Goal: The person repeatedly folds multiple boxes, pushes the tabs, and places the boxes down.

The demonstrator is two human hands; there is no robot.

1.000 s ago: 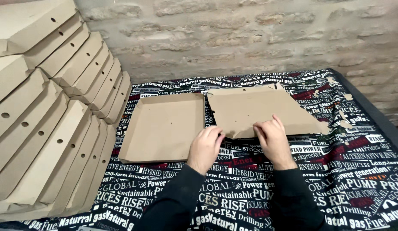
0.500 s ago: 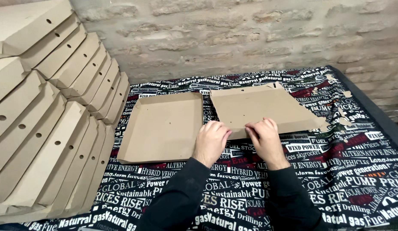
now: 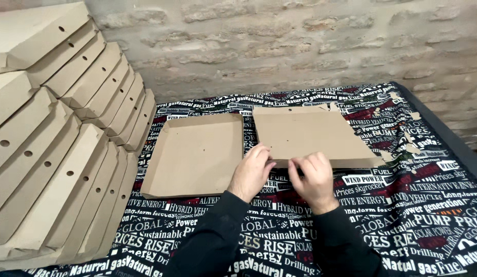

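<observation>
A flat brown cardboard box blank lies open on the printed black tablecloth [image 3: 428, 215]. Its left half is a tray [image 3: 195, 154] with raised edges; its right half is a flat lid panel [image 3: 310, 136]. My left hand [image 3: 251, 172] rests at the near corner of the lid panel, by the fold between the two halves, fingers touching the cardboard edge. My right hand [image 3: 313, 179] is beside it, fingers curled on the panel's near flap. Both sleeves are dark.
Two leaning rows of folded cardboard boxes [image 3: 59, 128] fill the left side. A brick wall [image 3: 300, 46] runs behind the table. Small cardboard scraps [image 3: 410, 141] lie on the cloth at the right, close to the table's right edge [image 3: 443, 128].
My hands have drawn closer together along the lid panel's near edge; the right hand has slid left and its fingers have curled over the flap.
</observation>
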